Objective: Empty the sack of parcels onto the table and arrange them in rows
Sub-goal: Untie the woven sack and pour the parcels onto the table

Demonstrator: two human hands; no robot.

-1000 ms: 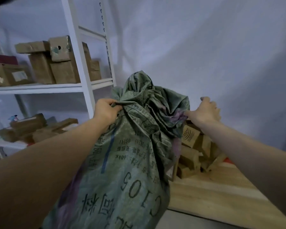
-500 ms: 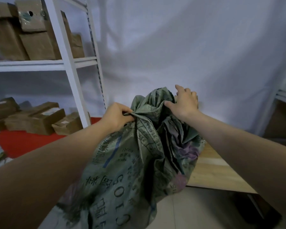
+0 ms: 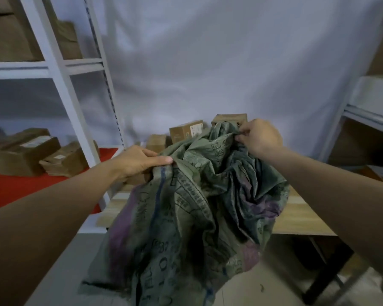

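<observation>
Your sack (image 3: 186,217) now hangs slack and crumpled over the near edge of the tabletop (image 3: 296,215), its tail drooping toward the floor; a second ago it stood bulging and upright, so the load looks to be out. Behind it, parcels (image 3: 186,131) sit heaped on the tabletop by the white backdrop, not yet in rows. Your left hand (image 3: 137,162) has its grip curled round a fold of the sack's left edge, thumb laid along the top. Your right hand (image 3: 260,138) pinches the upper rim near the farthest parcel. Next comes clearing the sack aside, then lining parcels up.
</observation>
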